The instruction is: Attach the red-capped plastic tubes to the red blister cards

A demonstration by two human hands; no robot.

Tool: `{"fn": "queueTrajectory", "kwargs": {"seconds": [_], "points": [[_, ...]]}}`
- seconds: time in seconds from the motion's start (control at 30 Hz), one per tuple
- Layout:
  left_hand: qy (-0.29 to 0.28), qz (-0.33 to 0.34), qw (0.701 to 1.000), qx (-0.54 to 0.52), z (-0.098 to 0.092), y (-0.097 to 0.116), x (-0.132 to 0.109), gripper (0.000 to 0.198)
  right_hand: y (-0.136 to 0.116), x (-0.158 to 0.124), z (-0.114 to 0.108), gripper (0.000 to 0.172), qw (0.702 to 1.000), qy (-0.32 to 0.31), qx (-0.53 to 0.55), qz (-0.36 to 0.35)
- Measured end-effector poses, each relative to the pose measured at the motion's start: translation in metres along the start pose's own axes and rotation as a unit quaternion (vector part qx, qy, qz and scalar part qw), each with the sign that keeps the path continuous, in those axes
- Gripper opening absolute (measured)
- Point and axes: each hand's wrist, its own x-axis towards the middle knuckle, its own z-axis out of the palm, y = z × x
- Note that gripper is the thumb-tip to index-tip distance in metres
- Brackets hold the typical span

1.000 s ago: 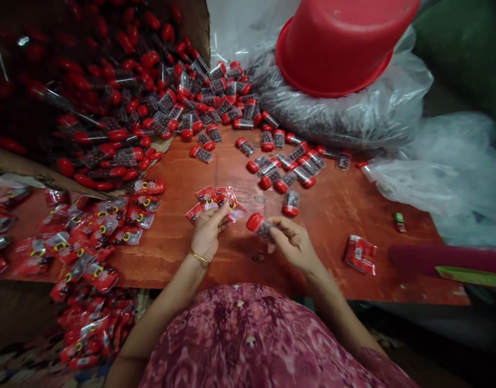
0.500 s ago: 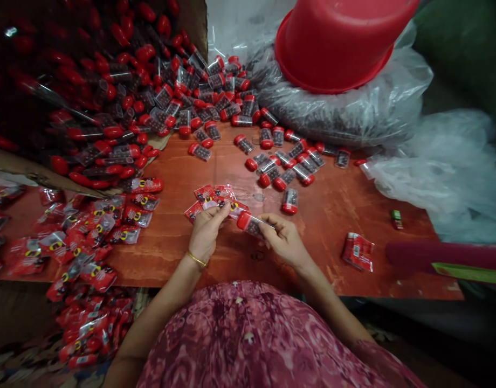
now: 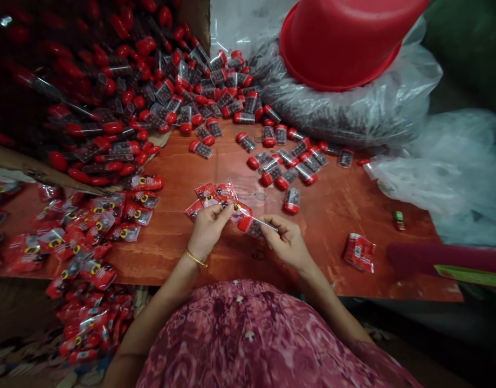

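Note:
My left hand pinches the edge of a red printed plastic packet between thumb and fingers. In my right hand is a small clear bottle with a red cap and dark contents. The bottle lies tilted, its capped end pointing left against the packet's near end; whether it is inside the packet's mouth I cannot tell. Several flat red packets lie on the table just beyond my left hand. A similar bottle stands beyond my right hand.
A large heap of red-capped bottles spills from a cardboard box at the left. Filled red packets pile up at the table's left edge. A red tub rests on a stuffed clear bag. One red packet lies at the right.
The bottle's capped end has come closer to the packet's end, and the packet now shows wider beside my left fingers. The whole view has shifted slightly.

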Motion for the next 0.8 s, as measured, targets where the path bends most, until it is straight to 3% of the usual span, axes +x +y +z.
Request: {"fn": "queueTrajectory", "kwargs": {"seconds": [0.17, 0.4, 0.53, 0.63, 0.8], "points": [[-0.009, 0.038, 0.999, 0.006, 0.002, -0.004, -0.001, 0.02, 0.005, 0.0, 0.004, 0.019, 0.996, 0.034, -0.046, -0.069], [-0.023, -0.032, 0.994, -0.098, 0.015, -0.005, -0.003, 0.023, 0.02, 0.0, 0.016, 0.024, 0.998, 0.045, -0.002, -0.053], [-0.003, -0.03, 0.988, -0.15, 0.02, -0.011, -0.003, 0.027, 0.025, 0.002, 0.023, 0.024, 0.996, 0.074, 0.008, -0.047], [0.015, -0.013, 0.982, -0.186, 0.022, -0.014, -0.003, 0.027, 0.024, 0.003, 0.026, 0.023, 0.997, 0.06, 0.021, -0.051], [0.008, -0.048, 0.975, -0.218, 0.026, -0.011, 0.0, 0.031, 0.022, 0.005, 0.034, 0.021, 0.996, 0.055, 0.065, -0.035]]}}
